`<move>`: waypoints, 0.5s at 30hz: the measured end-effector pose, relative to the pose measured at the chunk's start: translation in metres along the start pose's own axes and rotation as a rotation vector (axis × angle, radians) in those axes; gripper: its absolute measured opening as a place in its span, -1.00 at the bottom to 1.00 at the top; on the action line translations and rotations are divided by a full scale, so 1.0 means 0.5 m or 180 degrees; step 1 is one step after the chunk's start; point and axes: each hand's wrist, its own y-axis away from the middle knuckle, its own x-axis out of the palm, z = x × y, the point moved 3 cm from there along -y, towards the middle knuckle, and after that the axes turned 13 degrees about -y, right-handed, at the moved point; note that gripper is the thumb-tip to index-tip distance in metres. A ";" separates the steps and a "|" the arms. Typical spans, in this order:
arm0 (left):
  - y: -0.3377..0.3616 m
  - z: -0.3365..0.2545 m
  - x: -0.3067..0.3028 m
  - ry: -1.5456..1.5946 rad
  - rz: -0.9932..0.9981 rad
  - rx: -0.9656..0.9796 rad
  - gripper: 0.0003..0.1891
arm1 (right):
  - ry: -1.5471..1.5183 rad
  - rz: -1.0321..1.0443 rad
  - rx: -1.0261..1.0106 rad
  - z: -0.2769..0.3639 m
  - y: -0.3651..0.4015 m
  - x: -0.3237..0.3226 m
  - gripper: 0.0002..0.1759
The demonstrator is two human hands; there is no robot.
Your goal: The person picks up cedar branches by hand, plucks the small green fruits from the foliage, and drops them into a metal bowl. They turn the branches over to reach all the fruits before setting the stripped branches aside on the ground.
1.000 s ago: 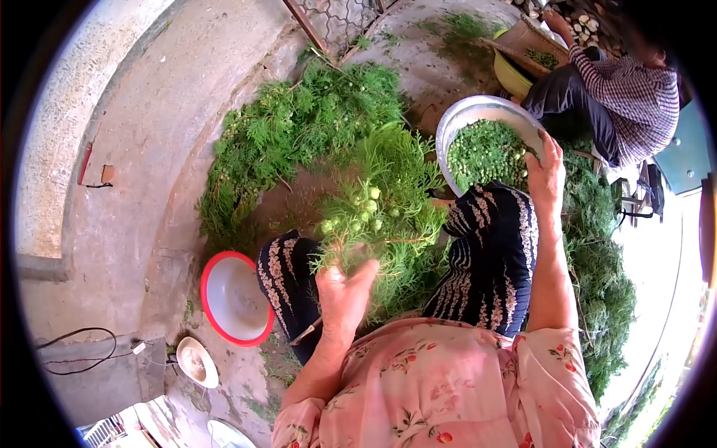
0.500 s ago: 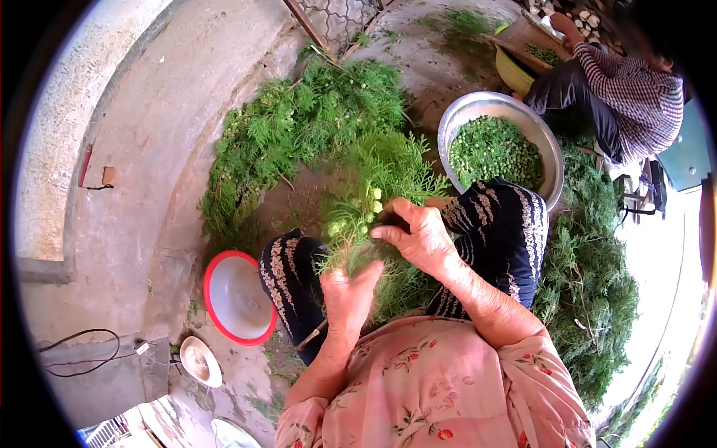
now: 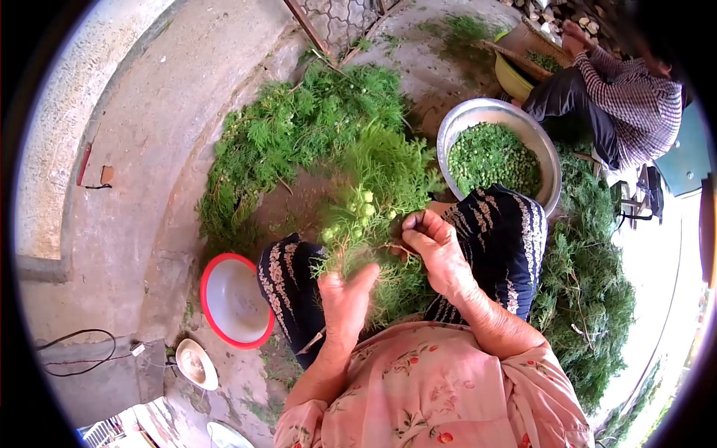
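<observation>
My left hand (image 3: 345, 305) grips a leafy evergreen branch (image 3: 385, 168) low on its stem; the foliage hides most of the fingers. Pale green cones (image 3: 362, 211) cluster on the branch just above that hand. On the branch's right side is my right hand (image 3: 441, 250), its thumb and fingers pinched together beside a thin brown twig. What sits between those fingertips is too small to make out. Right of the branch, beyond my knee, a wide metal basin (image 3: 553, 149) holds many small green cones and leaf bits.
Cut green branches (image 3: 299, 123) are heaped ahead, and another pile (image 3: 582, 299) lies to the right. A red-rimmed white basin (image 3: 213, 313) stands by my left knee, near a small pale bowl (image 3: 196, 364). A person (image 3: 635, 104) sits at upper right by a woven basket (image 3: 530, 48).
My right hand has shifted slightly right and down, away from the cones. The branch moved a little in my left hand. The other person's hands have moved.
</observation>
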 end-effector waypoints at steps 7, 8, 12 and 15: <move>0.012 -0.014 0.010 -0.0516 0.0197 -0.0016 -0.70 | -0.0333 -0.0254 0.0031 0.008 -0.019 -0.010 -0.68; 0.011 -0.011 0.010 -0.0509 0.0177 0.0064 -0.70 | -0.0283 -0.0194 0.0099 0.011 -0.023 -0.011 -0.67; 0.010 -0.002 0.005 -0.0534 0.0091 0.0226 -0.70 | 0.0078 -0.0287 0.0116 0.019 -0.016 -0.001 -0.67; 0.015 -0.004 0.003 -0.0366 0.0095 0.0059 -0.71 | 0.0593 -0.0168 -0.0002 0.008 -0.024 -0.028 -0.67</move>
